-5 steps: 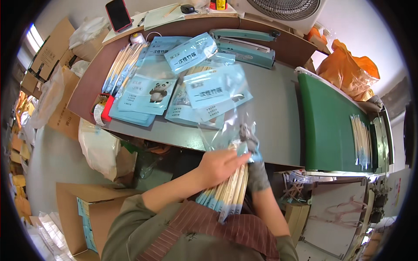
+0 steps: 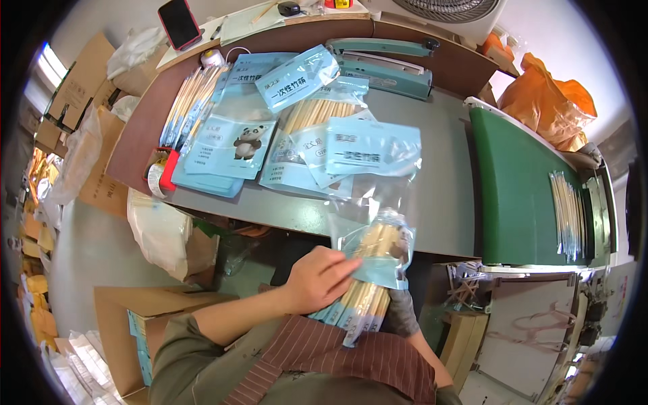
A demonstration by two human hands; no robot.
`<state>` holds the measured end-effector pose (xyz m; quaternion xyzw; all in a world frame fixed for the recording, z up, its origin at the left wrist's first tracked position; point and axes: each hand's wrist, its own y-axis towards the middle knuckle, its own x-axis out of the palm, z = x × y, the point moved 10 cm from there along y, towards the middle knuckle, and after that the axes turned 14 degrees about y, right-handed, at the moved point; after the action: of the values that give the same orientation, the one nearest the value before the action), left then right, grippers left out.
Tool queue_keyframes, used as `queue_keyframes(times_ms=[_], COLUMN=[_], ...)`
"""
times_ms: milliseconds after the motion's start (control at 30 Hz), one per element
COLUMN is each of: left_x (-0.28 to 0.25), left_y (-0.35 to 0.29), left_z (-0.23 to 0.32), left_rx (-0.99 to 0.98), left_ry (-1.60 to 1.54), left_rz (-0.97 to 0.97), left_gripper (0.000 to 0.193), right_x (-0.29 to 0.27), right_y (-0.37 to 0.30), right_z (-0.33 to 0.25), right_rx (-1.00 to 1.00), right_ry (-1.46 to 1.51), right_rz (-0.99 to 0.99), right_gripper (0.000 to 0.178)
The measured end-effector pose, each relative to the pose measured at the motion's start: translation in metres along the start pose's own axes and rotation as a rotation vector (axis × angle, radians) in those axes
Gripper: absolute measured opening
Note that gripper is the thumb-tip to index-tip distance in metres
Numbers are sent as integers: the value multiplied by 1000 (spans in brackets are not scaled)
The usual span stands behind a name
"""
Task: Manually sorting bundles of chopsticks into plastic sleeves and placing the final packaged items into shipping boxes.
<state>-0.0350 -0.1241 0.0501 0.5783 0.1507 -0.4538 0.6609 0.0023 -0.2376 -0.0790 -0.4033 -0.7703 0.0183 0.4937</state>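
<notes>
A bundle of wrapped chopsticks (image 2: 365, 305) stands tilted before my apron, its upper part inside a clear and light-blue pouch (image 2: 378, 271) with a panda print. My left hand (image 2: 317, 275) is closed at the pouch's left lower edge, fingertips pinching the film. My right hand (image 2: 403, 312), in a grey glove, is against the right side and back of the bundle; its fingers are mostly hidden behind the pouch and chopsticks. Beyond the pouch, flat blue pouches (image 2: 373, 150) lie on the grey table, next to a filled chopstick pouch (image 2: 317, 116).
More loose chopsticks (image 2: 192, 101) and a pouch stack (image 2: 226, 152) lie at the left, by a red tape dispenser (image 2: 162, 170). A teal bag sealer (image 2: 385, 71) stands at the back. At right is a green surface (image 2: 516, 196); an open carton (image 2: 111, 317) sits lower left.
The pouch has come down over the upper chopsticks. My left hand has shifted slightly left and down to the pouch's edge, and my right hand has moved lower behind the bundle.
</notes>
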Motion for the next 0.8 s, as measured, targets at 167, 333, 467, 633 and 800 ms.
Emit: queue_keyframes(times_ms=[167,333,467,633,800], left_x=[37,65,49,41,52], left_y=[-29,4,29,-43,3], left_z=[-45,-65,-59,-10,-12], left_rx=[-736,-636,-483,-126,-263], left_ry=[-499,-322,-162,-54,-66], left_rz=[-189,-154,78,-131,-235], left_gripper=[47,37,33,46,45], right_x=[-47,-11,26,-73,27], right_y=[-33,-44,-30,-56,-62], right_z=[12,-99,-121,-59,-80], right_rx=[55,-799,-985,-796,-1048], right_ry=[-339,-1215,-1365,-795,-1294], right_rz=[177,578,524,250,226], right_gripper=[57,37,39,43,48])
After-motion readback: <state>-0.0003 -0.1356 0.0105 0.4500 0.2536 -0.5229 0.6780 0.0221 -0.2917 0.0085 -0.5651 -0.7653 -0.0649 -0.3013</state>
